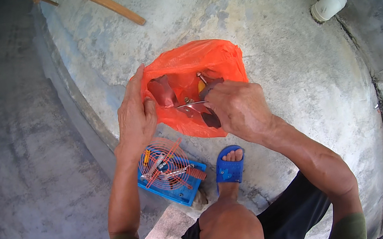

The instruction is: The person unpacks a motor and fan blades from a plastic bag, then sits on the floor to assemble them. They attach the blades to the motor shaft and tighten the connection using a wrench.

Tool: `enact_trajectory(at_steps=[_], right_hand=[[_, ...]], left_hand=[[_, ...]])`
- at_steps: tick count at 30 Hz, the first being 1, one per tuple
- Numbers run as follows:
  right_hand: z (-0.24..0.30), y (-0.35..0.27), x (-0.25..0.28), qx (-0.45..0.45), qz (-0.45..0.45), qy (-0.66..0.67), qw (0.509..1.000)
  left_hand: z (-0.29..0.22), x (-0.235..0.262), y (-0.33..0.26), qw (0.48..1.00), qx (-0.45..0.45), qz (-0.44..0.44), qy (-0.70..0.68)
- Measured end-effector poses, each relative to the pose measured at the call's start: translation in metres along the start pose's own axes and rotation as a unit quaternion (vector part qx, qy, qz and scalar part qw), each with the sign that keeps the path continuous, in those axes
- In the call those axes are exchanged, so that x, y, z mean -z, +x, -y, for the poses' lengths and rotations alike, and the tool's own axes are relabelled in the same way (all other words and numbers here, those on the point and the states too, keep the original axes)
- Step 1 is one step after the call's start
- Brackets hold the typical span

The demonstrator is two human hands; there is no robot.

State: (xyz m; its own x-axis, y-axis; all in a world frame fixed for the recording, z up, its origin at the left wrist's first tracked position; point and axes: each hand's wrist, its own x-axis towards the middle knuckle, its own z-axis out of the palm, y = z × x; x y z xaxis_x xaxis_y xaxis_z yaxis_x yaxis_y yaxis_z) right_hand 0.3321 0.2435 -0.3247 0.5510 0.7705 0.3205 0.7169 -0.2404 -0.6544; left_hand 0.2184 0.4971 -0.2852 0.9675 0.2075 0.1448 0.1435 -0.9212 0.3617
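While the crinkled orange plastic bag (pixel 192 66) lies open on the grey concrete slab (pixel 296 76), the left hand (pixel 134 114) pinches its left rim and the right hand (pixel 236 108) grips a dark reddish metal fan blade (pixel 166 92) at its mouth. Just below sits a blue square fan frame with orange wire grille (pixel 169 169), beside a blue sandal (pixel 230 166); bare concrete spreads rightward to a white pipe stub (pixel 329 4).

bright, even daylight, heavy fisheye view

soft, faint shadows under the hands and arms; no harsh glare on the pale concrete floor (pixel 296 76); sharp at centre, strongly curved and slightly smeared toward the black circular rim.
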Motion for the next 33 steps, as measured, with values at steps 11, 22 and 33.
enact_trajectory(at_steps=[11, 22, 33], right_hand=[[-0.019, -0.09, 0.151, -0.156, -0.272, 0.032, 0.949], [-0.113, -0.153, 0.158, -0.416, -0.337, 0.509, 0.674], [-0.121, -0.105, 0.146, -0.31, -0.193, 0.583, 0.726]], left_hand=[[-0.012, -0.005, -0.005, 0.981, 0.121, 0.105, -0.106], [-0.038, -0.042, 0.013, 0.988, 0.023, 0.129, -0.076], [-0.021, -0.054, 0.037, 0.99, 0.099, 0.077, -0.057]])
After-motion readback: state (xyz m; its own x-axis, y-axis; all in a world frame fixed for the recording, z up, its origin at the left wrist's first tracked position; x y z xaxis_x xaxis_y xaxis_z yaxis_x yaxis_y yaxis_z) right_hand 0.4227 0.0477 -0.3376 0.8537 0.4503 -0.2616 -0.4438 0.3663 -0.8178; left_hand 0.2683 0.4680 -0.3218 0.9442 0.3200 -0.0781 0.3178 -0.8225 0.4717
